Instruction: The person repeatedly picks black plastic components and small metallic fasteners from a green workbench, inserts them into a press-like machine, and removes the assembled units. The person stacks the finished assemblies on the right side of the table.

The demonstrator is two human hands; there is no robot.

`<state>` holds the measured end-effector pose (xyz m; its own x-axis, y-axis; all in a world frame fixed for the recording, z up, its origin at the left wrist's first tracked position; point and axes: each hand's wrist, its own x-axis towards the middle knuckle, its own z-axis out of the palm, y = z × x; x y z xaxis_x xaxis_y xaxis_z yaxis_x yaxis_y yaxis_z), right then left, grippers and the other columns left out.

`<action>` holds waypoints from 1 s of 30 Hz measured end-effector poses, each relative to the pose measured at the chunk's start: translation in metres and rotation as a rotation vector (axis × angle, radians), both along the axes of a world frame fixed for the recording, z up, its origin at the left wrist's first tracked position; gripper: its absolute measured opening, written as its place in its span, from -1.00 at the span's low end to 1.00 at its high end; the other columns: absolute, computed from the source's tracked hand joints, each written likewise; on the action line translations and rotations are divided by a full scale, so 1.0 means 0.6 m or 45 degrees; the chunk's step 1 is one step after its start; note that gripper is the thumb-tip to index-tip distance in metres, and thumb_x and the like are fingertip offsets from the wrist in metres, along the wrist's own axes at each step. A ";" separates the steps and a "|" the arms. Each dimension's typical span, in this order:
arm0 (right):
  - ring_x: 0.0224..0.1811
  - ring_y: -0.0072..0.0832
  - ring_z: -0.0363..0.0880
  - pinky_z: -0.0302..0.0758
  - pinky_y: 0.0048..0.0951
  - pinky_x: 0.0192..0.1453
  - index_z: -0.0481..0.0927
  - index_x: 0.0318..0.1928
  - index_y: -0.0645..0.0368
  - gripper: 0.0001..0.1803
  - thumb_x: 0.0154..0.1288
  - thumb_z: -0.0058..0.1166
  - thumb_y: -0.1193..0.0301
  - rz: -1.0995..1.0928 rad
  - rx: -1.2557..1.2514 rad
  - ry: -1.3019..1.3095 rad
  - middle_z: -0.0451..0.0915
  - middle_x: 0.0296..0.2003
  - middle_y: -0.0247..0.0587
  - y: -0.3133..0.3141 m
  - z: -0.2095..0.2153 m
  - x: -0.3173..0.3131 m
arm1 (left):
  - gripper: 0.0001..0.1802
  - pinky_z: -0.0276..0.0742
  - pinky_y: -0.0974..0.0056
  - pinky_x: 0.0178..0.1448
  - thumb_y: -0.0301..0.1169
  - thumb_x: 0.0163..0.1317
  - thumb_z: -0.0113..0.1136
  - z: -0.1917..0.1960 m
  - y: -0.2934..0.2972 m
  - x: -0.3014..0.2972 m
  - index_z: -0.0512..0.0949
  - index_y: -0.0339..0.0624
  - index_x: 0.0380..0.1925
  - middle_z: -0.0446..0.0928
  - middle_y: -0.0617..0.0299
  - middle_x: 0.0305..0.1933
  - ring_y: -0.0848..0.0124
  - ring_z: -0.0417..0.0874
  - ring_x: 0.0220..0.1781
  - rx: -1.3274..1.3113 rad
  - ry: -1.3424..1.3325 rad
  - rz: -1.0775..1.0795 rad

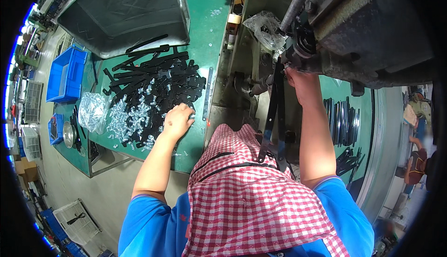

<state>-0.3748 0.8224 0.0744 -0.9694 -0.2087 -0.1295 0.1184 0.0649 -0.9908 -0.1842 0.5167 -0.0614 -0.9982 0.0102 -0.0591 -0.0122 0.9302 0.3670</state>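
My left hand (178, 120) rests at the right side of a heap on the green table, its fingers curled down; whatever they pinch is hidden. Flat black metal strips (179, 77) make up most of this heap, and small shiny silver fittings (135, 117) are scattered over its near left part. At the machine's working head (302, 47), my right hand (300, 84) is closed around the upper end of a pair of long black strips (271, 117). These hang down toward my apron, splayed apart, with holes near their lower ends.
A large grey bin (130, 10) lies tipped behind the heap on the green table (200, 15). Left of it are a blue crate (67, 75) and a clear plastic bag (93, 110). Stacked black strips (342, 122) lie right of my right arm. The heavy machine overhangs the upper right.
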 end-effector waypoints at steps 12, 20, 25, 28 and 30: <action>-0.63 -0.73 0.25 0.15 -0.66 -0.59 0.36 -0.09 0.15 -0.76 0.37 -0.08 0.27 -0.060 0.192 0.361 0.41 -0.55 -0.40 0.032 0.020 0.046 | -0.69 0.42 0.47 -0.08 -0.55 0.03 0.29 0.133 0.057 0.004 0.48 -0.28 -0.20 0.50 0.28 -0.27 0.56 0.48 -0.24 1.920 0.031 0.557; -0.42 -0.61 0.56 0.47 -0.57 -0.34 0.54 -0.16 0.24 -0.74 0.21 0.13 0.34 0.647 0.042 0.082 0.59 -0.47 -0.28 -0.001 0.114 0.201 | -0.68 0.51 0.33 -0.09 -0.69 -0.11 0.31 0.252 0.181 -0.021 0.49 -0.29 -0.31 0.53 0.08 -0.26 0.33 0.58 -0.20 1.822 0.309 -0.168; -0.43 -0.71 0.51 0.46 -0.62 -0.37 0.53 -0.27 0.26 -0.85 0.17 0.17 0.48 0.619 0.023 -0.023 0.58 -0.47 -0.32 0.006 0.114 0.206 | -0.65 0.51 0.34 -0.29 -0.59 -0.23 0.42 0.269 0.196 -0.037 0.51 -0.24 -0.37 0.57 0.14 -0.38 0.33 0.60 -0.34 1.317 0.515 -0.383; -0.43 -0.66 0.53 0.46 -0.60 -0.38 0.54 -0.30 0.26 -0.87 0.14 0.18 0.51 0.683 0.115 0.282 0.57 -0.47 -0.31 0.012 0.106 0.203 | -0.64 0.48 0.38 -0.37 -0.61 -0.24 0.42 0.260 0.201 -0.026 0.50 -0.24 -0.38 0.56 0.14 -0.38 0.36 0.58 -0.41 1.332 0.475 -0.300; -0.40 -0.58 0.55 0.48 -0.57 -0.37 0.55 -0.33 0.23 -0.87 0.08 0.20 0.56 0.680 0.131 0.490 0.55 -0.44 -0.27 0.008 0.095 0.204 | -0.65 0.48 0.38 -0.39 -0.62 -0.24 0.42 0.259 0.205 -0.024 0.50 -0.25 -0.39 0.56 0.14 -0.40 0.37 0.57 -0.43 1.348 0.472 -0.260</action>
